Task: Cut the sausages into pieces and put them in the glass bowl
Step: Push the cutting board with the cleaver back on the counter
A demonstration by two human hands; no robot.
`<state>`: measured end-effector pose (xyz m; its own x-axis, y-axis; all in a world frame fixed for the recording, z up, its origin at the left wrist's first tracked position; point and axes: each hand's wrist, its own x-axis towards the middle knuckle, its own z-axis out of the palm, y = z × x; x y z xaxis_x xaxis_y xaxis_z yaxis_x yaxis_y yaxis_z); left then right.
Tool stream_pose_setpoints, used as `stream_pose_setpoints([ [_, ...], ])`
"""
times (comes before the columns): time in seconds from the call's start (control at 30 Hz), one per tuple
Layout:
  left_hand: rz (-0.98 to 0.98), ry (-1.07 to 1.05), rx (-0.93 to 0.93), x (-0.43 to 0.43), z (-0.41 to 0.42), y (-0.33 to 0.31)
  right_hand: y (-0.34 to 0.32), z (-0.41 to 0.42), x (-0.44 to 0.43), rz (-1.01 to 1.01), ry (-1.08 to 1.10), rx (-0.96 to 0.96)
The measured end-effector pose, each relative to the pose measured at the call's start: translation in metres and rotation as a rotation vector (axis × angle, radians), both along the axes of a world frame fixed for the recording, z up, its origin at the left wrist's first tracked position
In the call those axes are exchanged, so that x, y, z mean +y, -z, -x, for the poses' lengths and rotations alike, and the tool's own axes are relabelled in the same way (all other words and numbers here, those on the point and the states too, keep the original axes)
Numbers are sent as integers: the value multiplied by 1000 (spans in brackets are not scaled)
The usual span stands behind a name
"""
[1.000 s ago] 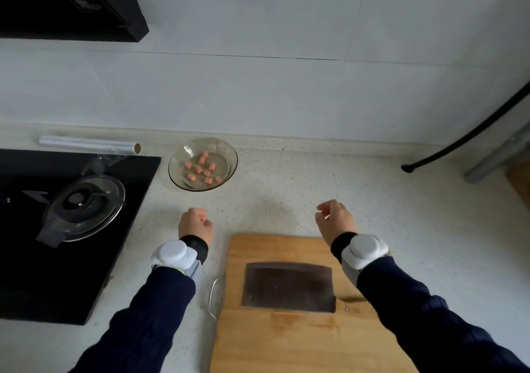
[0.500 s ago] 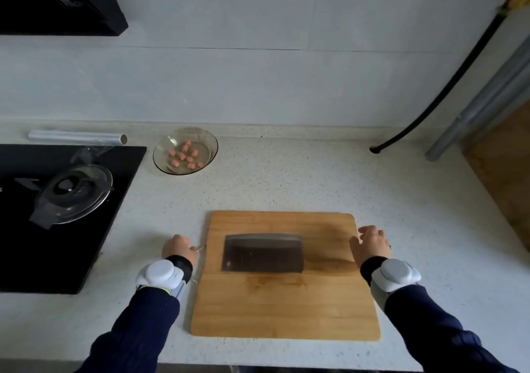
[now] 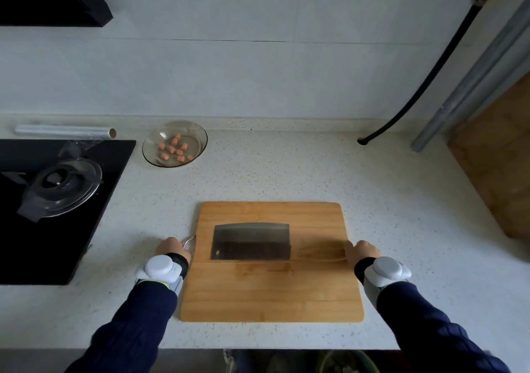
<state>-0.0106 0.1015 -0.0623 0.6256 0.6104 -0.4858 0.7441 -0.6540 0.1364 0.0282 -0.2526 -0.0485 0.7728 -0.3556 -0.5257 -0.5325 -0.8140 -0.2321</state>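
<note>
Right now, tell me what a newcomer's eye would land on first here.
The cleaver lying flat on the wooden cutting board, front and centre, flanked by both hands at the board's side edges. Then the glass bowl of pink sausage pieces farther back left, beside the black stove.

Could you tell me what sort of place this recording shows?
Most likely a home kitchen: a speckled countertop carries a wooden cutting board with a cleaver, a black cooktop sits at the left, and a glass bowl holds sausage pieces.
</note>
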Motion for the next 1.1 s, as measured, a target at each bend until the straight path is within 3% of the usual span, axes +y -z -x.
stream_pose_setpoints([
  [0.23,-53,24,14,-3,1,4,-11,-4,1,-17,31,86],
  [0.73,-111,106,50,1,1,11,1,-13,-10,-181,176,69],
  [1.1,-122,120,70,-3,0,7,4,-22,-19,-238,137,86],
])
